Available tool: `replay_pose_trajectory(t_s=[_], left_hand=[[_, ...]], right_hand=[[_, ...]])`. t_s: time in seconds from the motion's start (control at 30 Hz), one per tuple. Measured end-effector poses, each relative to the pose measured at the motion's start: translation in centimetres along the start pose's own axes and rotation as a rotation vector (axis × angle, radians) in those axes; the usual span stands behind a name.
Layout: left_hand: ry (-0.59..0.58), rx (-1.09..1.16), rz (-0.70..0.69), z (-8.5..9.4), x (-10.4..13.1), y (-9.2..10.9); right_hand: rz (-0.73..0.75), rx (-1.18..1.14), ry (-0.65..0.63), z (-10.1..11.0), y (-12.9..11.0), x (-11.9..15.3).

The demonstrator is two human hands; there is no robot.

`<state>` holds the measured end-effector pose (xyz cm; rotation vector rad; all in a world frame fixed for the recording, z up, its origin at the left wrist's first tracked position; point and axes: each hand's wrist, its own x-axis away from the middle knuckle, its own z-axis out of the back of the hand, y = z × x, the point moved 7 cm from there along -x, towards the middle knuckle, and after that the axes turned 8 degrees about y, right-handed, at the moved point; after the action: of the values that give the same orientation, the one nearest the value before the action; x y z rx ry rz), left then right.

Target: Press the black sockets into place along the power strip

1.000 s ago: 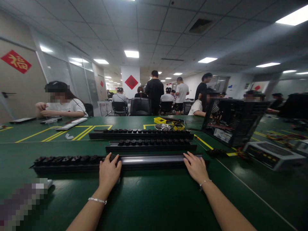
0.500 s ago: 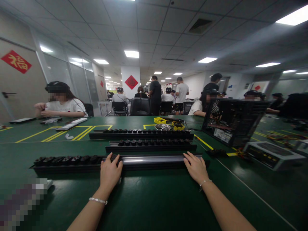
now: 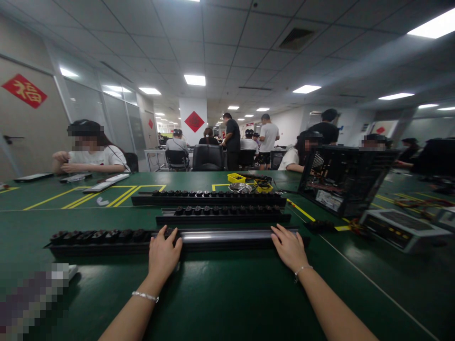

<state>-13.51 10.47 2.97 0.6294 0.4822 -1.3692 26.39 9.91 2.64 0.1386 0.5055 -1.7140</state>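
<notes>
A long black channel rail (image 3: 223, 239) lies across the green table before me. Round-topped black modules (image 3: 97, 235) fill its left part, while its right part shows a bare shiny inner surface. My left hand (image 3: 164, 253) rests on the rail at the end of the row of modules, its fingers stretched and apart. Between those fingertips a dark module partly shows; whether I grip it is unclear. Near the rail's right end, my right hand (image 3: 290, 246) lies with fingers spread on the edge. Behind it stand two similar black strips (image 3: 223, 219) (image 3: 209, 201) with rows of modules.
An open black computer case (image 3: 344, 180) and a power supply unit (image 3: 403, 229) stand at the right. Yellow trays (image 3: 236, 178) and a metal dish (image 3: 240, 187) sit at the back. A seated person (image 3: 95, 156) works at the far left; a pixelated object (image 3: 35, 298) lies front left.
My hands and the rail stay practically where they were. In the background, a standing person in dark clothes leans left, and another behind the computer case has shifted right.
</notes>
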Motion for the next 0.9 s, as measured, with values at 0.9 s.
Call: replay_pose_trajectory(t_s=[0.9], left_hand=[[0.008,0.045,-0.053,0.02,0.35,0.74]], right_hand=[[0.01,0.03,-0.004,-0.21,-0.04,-0.05]])
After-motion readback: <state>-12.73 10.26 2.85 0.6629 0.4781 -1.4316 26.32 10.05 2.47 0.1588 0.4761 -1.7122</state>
